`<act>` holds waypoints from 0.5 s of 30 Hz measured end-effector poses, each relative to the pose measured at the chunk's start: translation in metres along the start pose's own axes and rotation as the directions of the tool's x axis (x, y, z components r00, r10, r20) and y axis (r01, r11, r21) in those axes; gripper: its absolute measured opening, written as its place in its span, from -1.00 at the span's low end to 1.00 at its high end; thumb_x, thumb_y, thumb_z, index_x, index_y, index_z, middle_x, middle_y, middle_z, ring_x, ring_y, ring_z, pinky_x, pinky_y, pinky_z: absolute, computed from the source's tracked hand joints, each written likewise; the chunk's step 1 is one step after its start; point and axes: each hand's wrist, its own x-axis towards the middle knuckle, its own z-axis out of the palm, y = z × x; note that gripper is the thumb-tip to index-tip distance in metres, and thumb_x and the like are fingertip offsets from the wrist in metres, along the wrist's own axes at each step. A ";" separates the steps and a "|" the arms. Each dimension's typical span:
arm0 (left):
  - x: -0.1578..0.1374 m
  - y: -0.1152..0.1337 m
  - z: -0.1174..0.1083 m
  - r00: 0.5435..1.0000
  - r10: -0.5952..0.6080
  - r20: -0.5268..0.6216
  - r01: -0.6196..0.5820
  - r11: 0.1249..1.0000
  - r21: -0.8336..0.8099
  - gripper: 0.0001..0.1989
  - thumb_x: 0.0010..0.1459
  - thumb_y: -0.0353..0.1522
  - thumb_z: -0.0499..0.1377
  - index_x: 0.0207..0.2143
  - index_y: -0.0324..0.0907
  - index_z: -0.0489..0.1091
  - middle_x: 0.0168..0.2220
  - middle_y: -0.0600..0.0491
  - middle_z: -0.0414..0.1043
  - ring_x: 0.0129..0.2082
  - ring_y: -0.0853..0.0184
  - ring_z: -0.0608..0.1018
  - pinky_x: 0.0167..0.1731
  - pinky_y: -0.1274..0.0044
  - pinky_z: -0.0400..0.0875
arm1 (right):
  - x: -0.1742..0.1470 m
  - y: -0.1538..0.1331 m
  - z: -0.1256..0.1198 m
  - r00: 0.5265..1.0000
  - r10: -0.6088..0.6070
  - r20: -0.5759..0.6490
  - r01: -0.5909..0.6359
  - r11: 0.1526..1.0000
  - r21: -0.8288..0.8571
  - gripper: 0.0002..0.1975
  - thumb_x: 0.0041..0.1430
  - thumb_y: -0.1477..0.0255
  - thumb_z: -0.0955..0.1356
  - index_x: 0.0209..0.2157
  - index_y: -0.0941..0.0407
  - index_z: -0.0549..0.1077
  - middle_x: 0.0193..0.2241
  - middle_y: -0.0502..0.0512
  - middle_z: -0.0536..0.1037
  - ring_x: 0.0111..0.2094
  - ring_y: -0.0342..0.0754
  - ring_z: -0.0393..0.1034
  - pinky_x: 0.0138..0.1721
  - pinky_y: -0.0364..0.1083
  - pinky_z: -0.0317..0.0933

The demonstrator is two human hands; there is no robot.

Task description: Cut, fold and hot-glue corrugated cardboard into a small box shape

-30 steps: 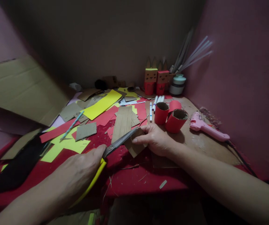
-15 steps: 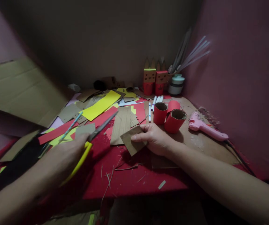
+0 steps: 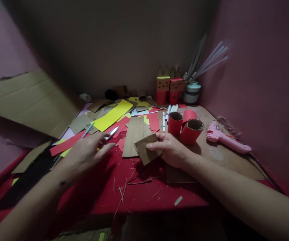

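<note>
My right hand [image 3: 172,149] pinches a small square cardboard piece [image 3: 146,152] between thumb and fingers, raised above the table's front half. My left hand [image 3: 90,150] is at the left with thumb and fingers apart, over a pair of scissors [image 3: 113,133]. The silver blades point away to the right, and most of the yellow handle is hidden under the hand. Between the hands lies a larger cardboard strip [image 3: 133,137]. Beyond my right hand stand red-covered cardboard tubes [image 3: 191,134].
A pink glue gun [image 3: 217,137] lies at right on a cardboard sheet [image 3: 215,157]. Paper scraps and a yellow strip [image 3: 113,115] cover the left. White markers [image 3: 171,110] lie behind the tubes. Two decorated tube figures [image 3: 162,88] and a lidded jar [image 3: 192,92] stand at the back.
My left hand has set the scissors down among the scraps and its fingers have spread off the handle. My right hand still holds the cardboard square. The view has shifted slightly.
</note>
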 end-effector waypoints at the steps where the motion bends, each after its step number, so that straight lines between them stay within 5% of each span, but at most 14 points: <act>1: 0.002 0.015 0.005 0.998 0.000 0.063 0.011 0.984 -0.177 -0.54 0.12 -0.08 0.08 -0.08 -0.22 0.37 -0.28 -0.05 0.52 -0.32 0.21 0.54 -0.34 0.43 0.41 | 0.000 0.000 0.000 1.000 -0.014 0.014 0.014 1.000 0.005 -0.75 -0.15 0.50 0.51 -0.32 0.21 0.55 -0.43 0.11 0.60 -0.40 -0.07 0.50 -0.22 -0.05 0.36; 3: 0.008 0.040 0.016 0.966 0.064 0.249 0.086 0.833 -0.547 -0.44 0.13 -0.12 0.10 0.11 -0.20 0.22 -0.35 0.01 0.51 -0.41 0.26 0.55 -0.42 0.45 0.43 | 0.000 -0.001 0.000 0.998 -0.052 0.018 0.052 0.999 0.013 -0.74 -0.13 0.50 0.49 -0.31 0.20 0.54 -0.44 0.09 0.60 -0.42 -0.08 0.50 -0.21 -0.03 0.35; 7: 0.023 0.055 0.028 0.967 0.159 0.201 0.072 0.582 -0.810 -0.56 0.05 -0.25 0.25 -0.02 -0.18 0.36 -0.47 0.11 0.42 -0.53 0.41 0.46 -0.51 0.57 0.39 | 0.001 -0.003 -0.003 0.990 -0.138 -0.019 0.139 0.990 0.022 -0.77 -0.14 0.50 0.47 -0.33 0.19 0.54 -0.48 0.06 0.59 -0.45 -0.09 0.49 -0.27 -0.06 0.35; 11: 0.030 0.061 0.030 0.978 0.139 0.155 0.050 0.562 -0.826 -0.67 0.01 -0.34 0.27 -0.12 -0.12 0.46 -0.39 0.09 0.47 -0.45 0.42 0.49 -0.44 0.60 0.41 | 0.003 -0.005 -0.007 0.974 -0.221 0.047 0.221 0.975 0.006 -0.83 -0.05 0.50 0.45 -0.32 0.18 0.55 -0.47 0.05 0.59 -0.44 -0.11 0.48 -0.26 -0.08 0.35; 15: 0.029 0.071 0.036 0.992 -0.031 0.124 0.122 0.525 -0.842 -0.76 -0.08 -0.36 0.26 -0.27 -0.18 0.51 -0.49 0.12 0.47 -0.59 0.47 0.43 -0.55 0.62 0.36 | 0.004 -0.007 -0.009 0.972 -0.234 0.014 0.235 0.970 -0.062 -0.83 -0.08 0.49 0.48 -0.35 0.15 0.55 -0.46 0.02 0.58 -0.42 -0.13 0.46 -0.28 -0.11 0.32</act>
